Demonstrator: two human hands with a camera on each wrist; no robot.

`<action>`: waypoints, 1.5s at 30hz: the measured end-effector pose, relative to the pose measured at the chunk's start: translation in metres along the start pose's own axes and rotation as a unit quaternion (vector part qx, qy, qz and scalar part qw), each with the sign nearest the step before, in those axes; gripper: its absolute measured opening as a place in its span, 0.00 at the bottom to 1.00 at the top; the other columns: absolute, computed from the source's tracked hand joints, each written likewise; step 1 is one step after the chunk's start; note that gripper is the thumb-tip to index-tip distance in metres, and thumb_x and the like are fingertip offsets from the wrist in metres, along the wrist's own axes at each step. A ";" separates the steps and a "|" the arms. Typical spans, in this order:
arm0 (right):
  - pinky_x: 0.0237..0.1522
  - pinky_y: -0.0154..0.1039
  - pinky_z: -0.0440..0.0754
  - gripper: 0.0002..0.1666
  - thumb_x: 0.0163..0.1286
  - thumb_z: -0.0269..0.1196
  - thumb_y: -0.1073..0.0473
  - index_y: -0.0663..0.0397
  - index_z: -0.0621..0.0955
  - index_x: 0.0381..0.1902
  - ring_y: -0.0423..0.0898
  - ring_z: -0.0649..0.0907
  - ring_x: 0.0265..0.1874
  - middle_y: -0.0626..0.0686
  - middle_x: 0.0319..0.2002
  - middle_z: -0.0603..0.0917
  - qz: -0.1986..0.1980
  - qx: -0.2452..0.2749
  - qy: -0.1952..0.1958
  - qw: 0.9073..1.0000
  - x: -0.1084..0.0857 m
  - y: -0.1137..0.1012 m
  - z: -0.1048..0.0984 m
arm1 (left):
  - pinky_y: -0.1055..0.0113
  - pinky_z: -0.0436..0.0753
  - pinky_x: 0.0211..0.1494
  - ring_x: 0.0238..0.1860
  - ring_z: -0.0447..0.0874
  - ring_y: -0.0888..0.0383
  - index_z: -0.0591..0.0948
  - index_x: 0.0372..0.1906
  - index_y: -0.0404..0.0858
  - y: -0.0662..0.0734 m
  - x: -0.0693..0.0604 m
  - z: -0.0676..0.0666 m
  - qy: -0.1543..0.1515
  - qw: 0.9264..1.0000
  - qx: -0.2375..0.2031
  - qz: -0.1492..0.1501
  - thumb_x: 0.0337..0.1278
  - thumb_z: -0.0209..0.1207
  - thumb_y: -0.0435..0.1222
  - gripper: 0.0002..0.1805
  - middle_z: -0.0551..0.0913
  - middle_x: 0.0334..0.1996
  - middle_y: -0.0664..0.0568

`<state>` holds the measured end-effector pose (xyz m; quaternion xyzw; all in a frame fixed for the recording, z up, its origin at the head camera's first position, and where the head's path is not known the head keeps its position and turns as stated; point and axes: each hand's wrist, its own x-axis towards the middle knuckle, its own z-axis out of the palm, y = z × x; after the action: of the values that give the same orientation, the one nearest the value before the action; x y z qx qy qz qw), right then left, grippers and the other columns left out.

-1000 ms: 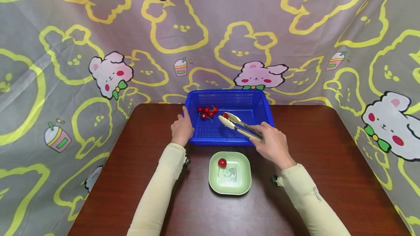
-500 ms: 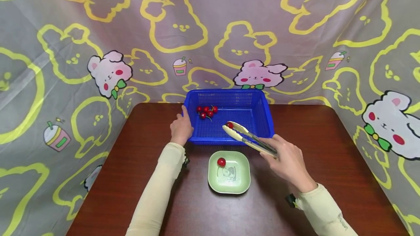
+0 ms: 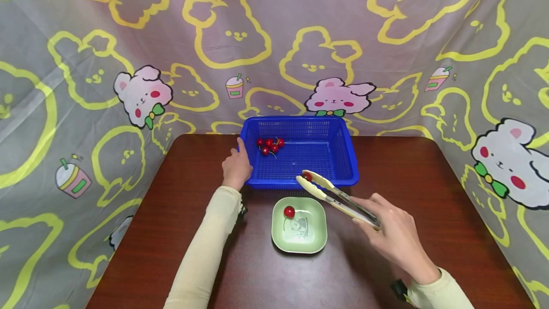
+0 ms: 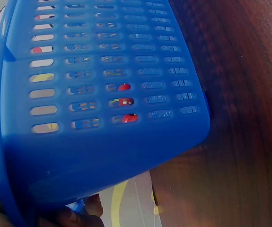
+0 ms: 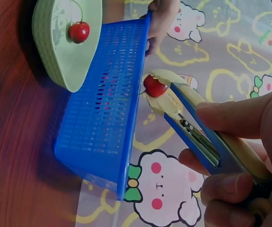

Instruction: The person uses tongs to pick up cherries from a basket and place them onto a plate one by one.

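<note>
Red cherry is pinched between the pale, scalloped tips of a pair of tongs, its short stem poking out toward the basket side. The right hand has thumb and fingers wrapped around the tongs, whose arms are squeezed only partway together, leaving a narrow gap from the fruit back toward the palm. This cherry is in the air just above the near rim of a blue plastic basket, a little beyond a pale green dish. Walled with rows of slots, the basket stands upright toward the back of a dark reddish-brown wooden table. At its left end the left hand grips the rim, index finger pointing away along the edge and other fingers bent. Inside, toward the left rear corner, a cluster of cherries lies bunched on the mesh floor, a few green stems showing; five can be made out, though they crowd together enough that another may be hidden. Bits of red also show through the slots in the left wrist view. Square with rounded corners, the dish sits just in front of the basket, and a second cherry rests in its back left part, beside a grey printed picture. Cream sleeves cover both forearms. Behind the table hangs a cloth patterned with yellow outlines and white rabbits.
</note>
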<state>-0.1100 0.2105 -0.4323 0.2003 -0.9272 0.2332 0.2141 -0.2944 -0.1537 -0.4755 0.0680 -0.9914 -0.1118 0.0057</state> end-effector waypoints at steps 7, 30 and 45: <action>0.21 0.32 0.62 0.30 0.48 0.80 0.61 0.43 0.89 0.52 0.29 0.64 0.19 0.34 0.30 0.75 -0.002 0.015 0.019 1.000 -0.005 0.002 -0.003 | 0.42 0.85 0.48 0.43 0.87 0.33 0.44 0.83 0.34 -0.001 0.001 -0.002 0.002 1.000 0.000 0.001 0.64 0.66 0.39 0.54 0.75 0.63 0.28; 0.24 0.28 0.66 0.30 0.52 0.80 0.67 0.44 0.89 0.55 0.33 0.70 0.23 0.37 0.30 0.78 0.059 0.136 0.008 0.989 -0.010 0.009 -0.008 | 0.42 0.84 0.49 0.43 0.86 0.33 0.43 0.84 0.34 -0.001 0.001 0.000 -0.002 1.000 -0.004 0.000 0.63 0.65 0.39 0.54 0.75 0.62 0.28; 0.25 0.27 0.65 0.30 0.53 0.80 0.66 0.42 0.88 0.55 0.31 0.68 0.23 0.35 0.29 0.75 0.040 0.171 -0.040 0.984 -0.037 0.012 -0.009 | 0.42 0.84 0.49 0.43 0.86 0.33 0.45 0.84 0.34 0.000 -0.003 -0.005 -0.001 1.000 -0.006 0.001 0.63 0.64 0.38 0.53 0.76 0.62 0.28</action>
<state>-0.0823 0.2347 -0.4473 0.2064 -0.8886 0.3886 0.1296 -0.2918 -0.1539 -0.4708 0.0672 -0.9907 -0.1180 0.0053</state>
